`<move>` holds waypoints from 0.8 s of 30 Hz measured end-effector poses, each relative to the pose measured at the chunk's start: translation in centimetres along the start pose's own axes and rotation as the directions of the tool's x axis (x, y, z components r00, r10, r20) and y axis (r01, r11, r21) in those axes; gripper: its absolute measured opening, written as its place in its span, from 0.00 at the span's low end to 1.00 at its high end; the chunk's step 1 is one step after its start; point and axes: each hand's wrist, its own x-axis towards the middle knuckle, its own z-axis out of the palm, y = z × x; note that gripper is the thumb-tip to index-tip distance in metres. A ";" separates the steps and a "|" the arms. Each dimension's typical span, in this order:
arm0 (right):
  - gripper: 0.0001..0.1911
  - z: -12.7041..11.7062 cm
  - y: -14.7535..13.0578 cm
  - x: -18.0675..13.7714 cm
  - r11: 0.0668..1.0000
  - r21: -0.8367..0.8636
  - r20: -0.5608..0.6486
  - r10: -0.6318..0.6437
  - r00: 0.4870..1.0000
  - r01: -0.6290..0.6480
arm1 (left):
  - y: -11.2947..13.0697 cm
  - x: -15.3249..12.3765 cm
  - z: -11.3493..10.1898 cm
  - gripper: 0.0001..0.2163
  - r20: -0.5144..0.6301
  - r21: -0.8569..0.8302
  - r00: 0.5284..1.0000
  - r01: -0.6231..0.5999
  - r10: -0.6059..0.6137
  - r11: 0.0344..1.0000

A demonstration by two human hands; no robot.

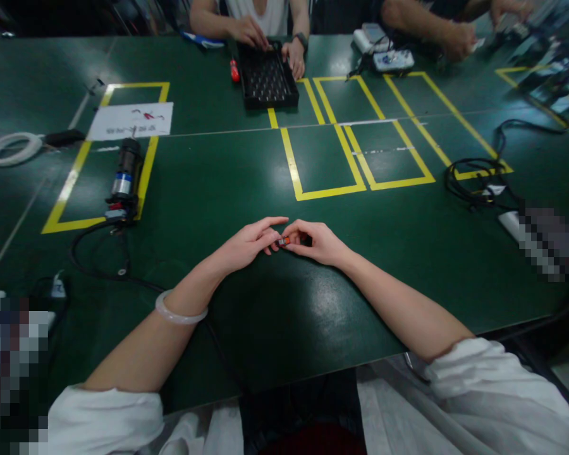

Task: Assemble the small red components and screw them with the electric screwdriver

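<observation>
My left hand (256, 241) and my right hand (318, 242) meet over the green table (246, 170), near the middle of the view. Between their fingertips is a small part (283, 241) with orange and silvery-grey areas, too small to name. Both hands pinch it, the right at its orange end and the left at its grey end. The left index finger stretches out above the part. A pale bangle (180, 314) circles my left forearm.
An electric screwdriver (126, 167) with a black cord lies at left, by a white sheet (131, 121). Across the table, another person's hands work over a black tray (269, 95), beside a red-handled tool (234, 71). Coiled black cable (474, 183) lies right.
</observation>
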 end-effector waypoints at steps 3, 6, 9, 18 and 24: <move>0.08 0.0 0.0 -0.1 1.000 0.026 -0.033 0.009 0.999 -0.008 | -0.4 0.2 0.0 0.21 -0.032 -0.065 0.999 0.021 -0.023 0.998; 0.08 0.0 0.1 -0.1 0.999 0.039 -0.054 0.024 0.998 -0.022 | -0.8 0.4 0.0 0.17 -0.043 -0.105 0.999 0.027 -0.032 0.994; 0.08 0.1 0.2 -0.1 0.999 0.041 -0.083 0.035 0.996 -0.032 | -0.9 0.6 0.1 0.17 -0.043 -0.106 0.999 0.028 -0.033 0.994; 0.09 0.1 0.3 -0.1 0.997 0.058 -0.093 0.056 0.994 -0.051 | -0.9 0.4 0.5 0.17 -0.043 -0.131 0.999 0.024 -0.030 0.991; 0.08 0.0 -0.1 0.0 0.993 0.065 -0.100 0.100 0.990 -0.094 | -1.0 0.4 0.7 0.15 -0.070 -0.122 0.997 -0.029 0.020 0.992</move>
